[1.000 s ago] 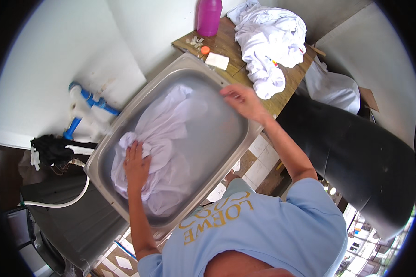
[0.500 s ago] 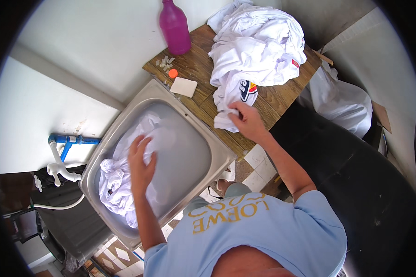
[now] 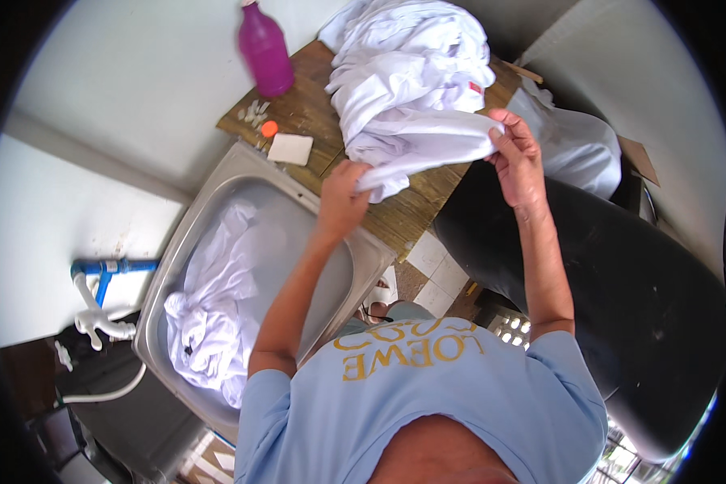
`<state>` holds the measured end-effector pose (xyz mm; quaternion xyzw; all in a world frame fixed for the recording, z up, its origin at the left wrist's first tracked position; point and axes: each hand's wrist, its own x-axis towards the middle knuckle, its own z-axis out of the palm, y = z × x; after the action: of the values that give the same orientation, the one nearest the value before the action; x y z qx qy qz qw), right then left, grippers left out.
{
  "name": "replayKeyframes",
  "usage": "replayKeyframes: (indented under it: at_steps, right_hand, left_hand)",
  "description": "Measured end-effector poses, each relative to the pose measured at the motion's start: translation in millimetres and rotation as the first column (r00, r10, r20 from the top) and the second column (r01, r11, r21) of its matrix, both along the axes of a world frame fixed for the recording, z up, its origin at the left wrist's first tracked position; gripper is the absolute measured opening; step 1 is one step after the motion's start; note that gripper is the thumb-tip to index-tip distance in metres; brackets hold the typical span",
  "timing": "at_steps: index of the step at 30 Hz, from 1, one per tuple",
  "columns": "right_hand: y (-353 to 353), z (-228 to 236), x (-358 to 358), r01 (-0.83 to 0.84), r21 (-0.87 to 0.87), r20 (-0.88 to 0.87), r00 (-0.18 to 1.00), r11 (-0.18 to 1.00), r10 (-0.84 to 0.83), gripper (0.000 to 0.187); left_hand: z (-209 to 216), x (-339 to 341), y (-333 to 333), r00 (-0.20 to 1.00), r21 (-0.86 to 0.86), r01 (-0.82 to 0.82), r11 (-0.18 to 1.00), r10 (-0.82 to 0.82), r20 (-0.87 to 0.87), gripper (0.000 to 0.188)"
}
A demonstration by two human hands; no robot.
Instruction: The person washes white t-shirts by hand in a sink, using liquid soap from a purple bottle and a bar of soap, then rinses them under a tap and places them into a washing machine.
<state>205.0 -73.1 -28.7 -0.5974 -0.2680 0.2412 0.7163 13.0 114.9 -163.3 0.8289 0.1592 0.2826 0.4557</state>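
A heap of white clothes [image 3: 411,56] lies on the wooden counter [image 3: 313,173]. From its near side, a white garment [image 3: 431,145] is stretched between my hands. My left hand [image 3: 345,200] is closed on its left end, close to the sink's corner. Thumb and fingers of my right hand [image 3: 515,157] pinch the right end, over the counter's right edge. In the steel sink [image 3: 347,278], wet white cloth [image 3: 210,323] lies bunched in cloudy water along the left side. Folds hide how far the held garment runs into the heap.
A purple bottle [image 3: 266,52] stands at the back of the counter. Before it lie an orange cap [image 3: 269,128], a pale square block [image 3: 290,149] and small whitish pieces. A white tap [image 3: 97,315] on blue pipe juts out left. To the right is a large black rounded surface [image 3: 621,282].
My left hand has gone from over the sink to the garment on the counter and gripped it. My right hand has moved right, drawing the cloth out. The coloured print no longer shows.
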Motion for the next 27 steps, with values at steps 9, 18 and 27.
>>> replayKeyframes:
  at_steps: [9,18,27]
  right_hand:
    - [-12,133,69,0.216,-0.036,0.685,0.716,0.976,-0.133,0.031]
    - [-56,228,82,0.425,-0.089,0.874,0.467,0.901,-0.135,0.022]
    - [-101,287,95,0.393,-0.056,0.909,0.401,0.918,-0.116,0.016]
  left_hand:
    - [214,68,87,0.886,-0.508,0.435,0.744,-0.253,0.389,0.035]
    - [332,83,68,0.897,-0.215,0.426,0.879,-0.378,0.231,0.033]
    - [379,71,58,0.821,0.188,0.507,0.841,-0.538,0.192,0.034]
